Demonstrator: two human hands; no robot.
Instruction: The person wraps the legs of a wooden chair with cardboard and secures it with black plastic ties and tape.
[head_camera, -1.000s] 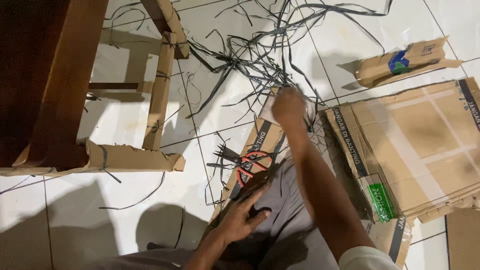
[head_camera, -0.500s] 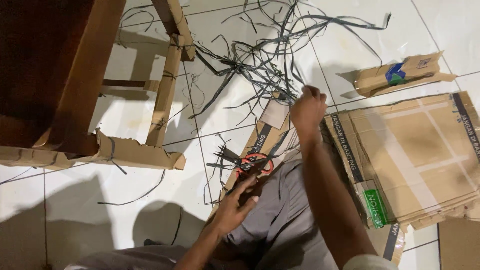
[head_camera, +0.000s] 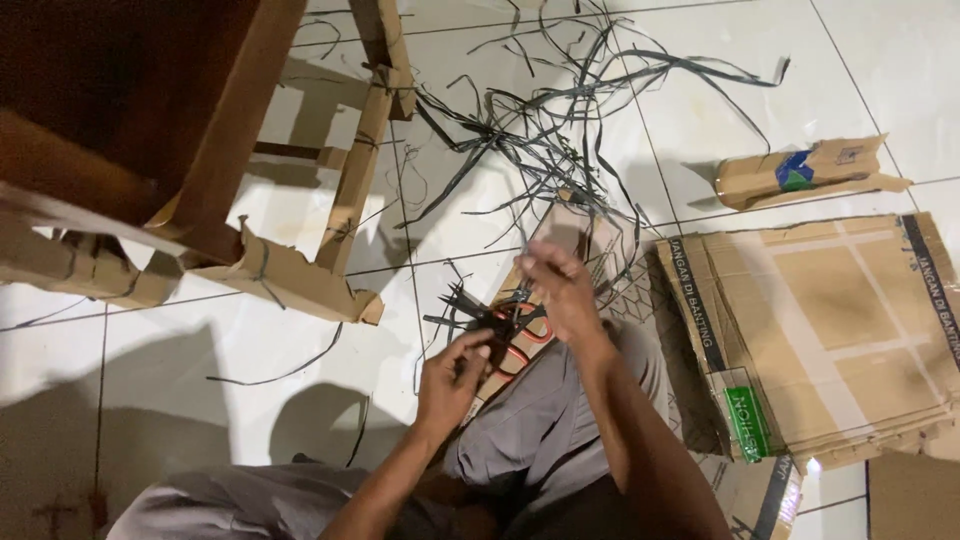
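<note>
Since a second ago the right hand (head_camera: 565, 290) has drawn back to the left hand (head_camera: 450, 380), both pinching a thin, limp black strap (head_camera: 495, 325), best held near its end.

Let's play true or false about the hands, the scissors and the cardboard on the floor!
1. The scissors have red handles. True.
2. The left hand is far from the scissors. False: it is right at them, by the person's knee.
3. Dark strips lie tangled on the white tile floor. True.
4. The flat cardboard lies left of the hands. False: it is on the right.
5. The right hand rests flat on the floor. False: it is raised, over the scissors.
</note>
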